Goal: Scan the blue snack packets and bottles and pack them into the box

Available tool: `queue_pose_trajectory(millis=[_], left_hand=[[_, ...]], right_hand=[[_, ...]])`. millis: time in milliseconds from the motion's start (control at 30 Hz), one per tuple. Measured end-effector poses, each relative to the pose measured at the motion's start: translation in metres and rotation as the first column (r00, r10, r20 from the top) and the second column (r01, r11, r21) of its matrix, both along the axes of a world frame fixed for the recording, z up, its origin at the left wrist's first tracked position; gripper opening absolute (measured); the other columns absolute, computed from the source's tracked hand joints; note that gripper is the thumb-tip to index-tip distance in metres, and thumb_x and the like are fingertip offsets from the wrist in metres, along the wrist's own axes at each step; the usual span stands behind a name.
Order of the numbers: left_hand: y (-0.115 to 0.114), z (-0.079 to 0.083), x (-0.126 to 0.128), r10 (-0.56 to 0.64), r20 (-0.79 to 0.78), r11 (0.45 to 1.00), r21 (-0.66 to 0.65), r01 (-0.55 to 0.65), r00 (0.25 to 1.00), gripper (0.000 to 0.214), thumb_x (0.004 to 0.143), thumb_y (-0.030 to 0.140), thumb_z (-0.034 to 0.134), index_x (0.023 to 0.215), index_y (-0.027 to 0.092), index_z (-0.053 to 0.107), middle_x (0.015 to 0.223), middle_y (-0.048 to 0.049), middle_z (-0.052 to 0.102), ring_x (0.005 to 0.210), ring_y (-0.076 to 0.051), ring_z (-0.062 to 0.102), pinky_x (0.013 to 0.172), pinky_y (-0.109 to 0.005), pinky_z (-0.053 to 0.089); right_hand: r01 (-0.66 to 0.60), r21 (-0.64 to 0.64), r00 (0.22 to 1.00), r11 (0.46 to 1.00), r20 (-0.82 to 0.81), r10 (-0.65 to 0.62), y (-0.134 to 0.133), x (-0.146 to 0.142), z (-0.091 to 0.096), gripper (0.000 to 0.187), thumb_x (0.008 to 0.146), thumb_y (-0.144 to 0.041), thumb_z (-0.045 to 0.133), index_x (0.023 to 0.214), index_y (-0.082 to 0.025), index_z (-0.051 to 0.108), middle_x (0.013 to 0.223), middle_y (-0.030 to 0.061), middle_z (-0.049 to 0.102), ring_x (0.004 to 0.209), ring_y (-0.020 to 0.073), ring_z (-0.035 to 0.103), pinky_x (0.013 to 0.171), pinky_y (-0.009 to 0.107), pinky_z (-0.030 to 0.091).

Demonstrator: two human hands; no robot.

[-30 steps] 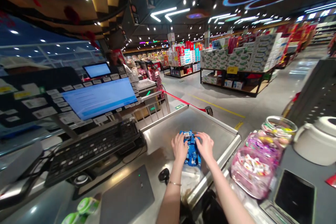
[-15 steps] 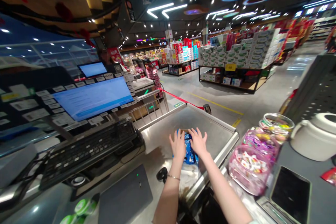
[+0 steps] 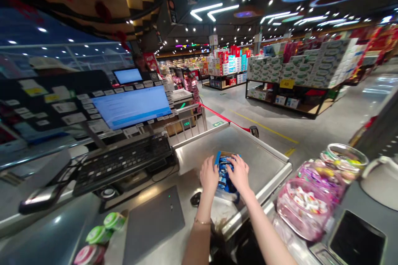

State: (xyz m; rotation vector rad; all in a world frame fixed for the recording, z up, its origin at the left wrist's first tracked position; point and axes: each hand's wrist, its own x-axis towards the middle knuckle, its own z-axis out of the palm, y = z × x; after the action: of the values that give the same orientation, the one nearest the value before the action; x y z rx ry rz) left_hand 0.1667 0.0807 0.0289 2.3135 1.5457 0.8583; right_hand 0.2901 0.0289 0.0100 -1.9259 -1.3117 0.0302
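A blue snack packet (image 3: 224, 174) lies on the stainless checkout counter (image 3: 256, 153), with a strip of tan cardboard showing at its far edge. My left hand (image 3: 209, 175) grips its left side, and my right hand (image 3: 239, 172) curls over its right side. The fingers of both hands hide most of the print. Under the packet's near end lies a clear plastic bag (image 3: 225, 195). A black handheld scanner (image 3: 195, 199) rests just left of my left wrist.
To the left stand a black keyboard (image 3: 122, 160) and a lit till monitor (image 3: 132, 107). Candy jars (image 3: 306, 209) and a white pot (image 3: 384, 184) stand to the right. Beyond the counter, a red rope barrier (image 3: 225, 119) runs before store aisles.
My hands, spread apart with fingers open half a second ago, have closed onto the blue packet. The whole view has also shifted slightly.
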Motion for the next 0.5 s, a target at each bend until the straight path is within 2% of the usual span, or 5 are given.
queue_pose_trajectory(millis=[100,267,367,500], left_hand=[[-0.016,-0.013,-0.050,0.095,0.119,0.995,-0.017,-0.093,0.988,0.037,0.090,0.024,0.042,0.124,0.019,0.054,0.126,-0.0100,0.059,0.118,-0.021,0.053,0.102,-0.036,0.042],[-0.046,-0.041,-0.143,0.308,0.175,0.950,0.003,-0.314,0.935,0.032,0.086,0.022,0.045,0.115,0.019,0.058,0.118,-0.0091,0.062,0.112,-0.022,0.056,0.100,-0.039,0.044],[-0.066,-0.049,-0.195,0.440,0.168,0.886,0.079,-0.457,0.882,0.030,0.085,0.021,0.046,0.112,0.019,0.059,0.118,-0.0095,0.060,0.114,-0.023,0.054,0.099,-0.042,0.043],[-0.086,-0.048,-0.256,0.627,0.128,0.745,0.187,-0.640,0.768,0.030,0.085,0.026,0.049,0.113,0.019,0.058,0.126,-0.0119,0.053,0.121,-0.027,0.048,0.100,-0.044,0.041]], right_hand=[[-0.173,0.129,0.984,0.976,-0.027,0.178,-0.003,-0.027,0.003,0.027,0.090,-0.031,0.046,0.104,-0.023,0.067,0.123,0.0064,0.063,0.127,0.0261,0.045,0.103,0.047,0.033],[-0.505,0.193,0.850,0.841,-0.054,0.523,-0.001,-0.094,-0.004,0.025,0.089,-0.031,0.048,0.101,-0.022,0.068,0.115,0.0070,0.067,0.120,0.0253,0.052,0.100,0.044,0.040],[-0.626,0.168,0.759,0.762,-0.095,0.644,0.001,-0.141,-0.011,0.024,0.089,-0.030,0.049,0.102,-0.022,0.068,0.115,0.0072,0.067,0.120,0.0251,0.052,0.101,0.043,0.040],[-0.750,0.044,0.653,0.660,-0.106,0.749,0.005,-0.208,-0.013,0.025,0.090,-0.026,0.047,0.106,-0.022,0.066,0.116,0.0075,0.066,0.121,0.0234,0.051,0.102,0.041,0.039]])
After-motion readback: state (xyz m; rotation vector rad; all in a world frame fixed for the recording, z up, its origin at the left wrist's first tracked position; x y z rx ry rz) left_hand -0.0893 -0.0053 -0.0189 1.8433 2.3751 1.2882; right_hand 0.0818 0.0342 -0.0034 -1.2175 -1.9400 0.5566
